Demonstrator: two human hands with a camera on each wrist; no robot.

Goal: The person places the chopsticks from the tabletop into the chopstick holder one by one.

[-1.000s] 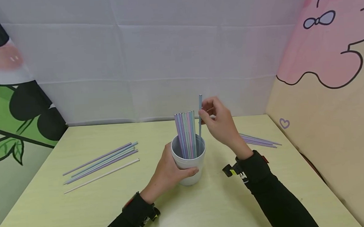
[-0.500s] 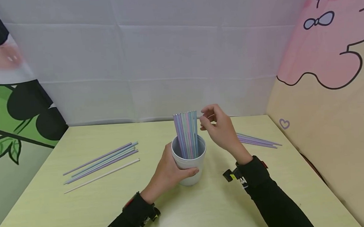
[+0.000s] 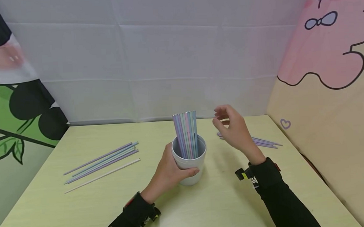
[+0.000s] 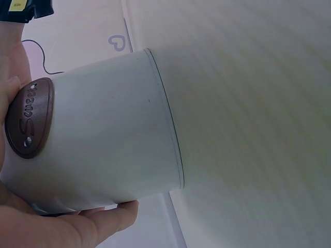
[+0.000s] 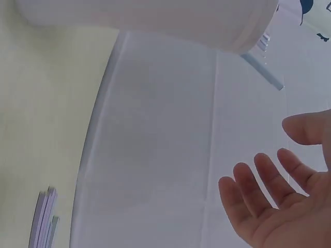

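1. My left hand (image 3: 169, 173) grips the white cup (image 3: 188, 167) of straws (image 3: 186, 133) on the desk (image 3: 82, 206).
2. My right hand (image 3: 234, 131) hovers beside it, fingers loose and empty.
3. Only the left wrist view shows the cup's brown label (image 4: 30, 124).

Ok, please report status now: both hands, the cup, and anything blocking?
Left hand grips white cup, straws upright inside. Right hand empty, fingers relaxed, beside cup above right straw pile. Nothing in the way.

A white cup (image 3: 189, 164) with a brown oval label is stood upright at mid-table, a tight bundle of pastel straws (image 3: 186, 133) being held upright inside it, their tops level and well above the rim.
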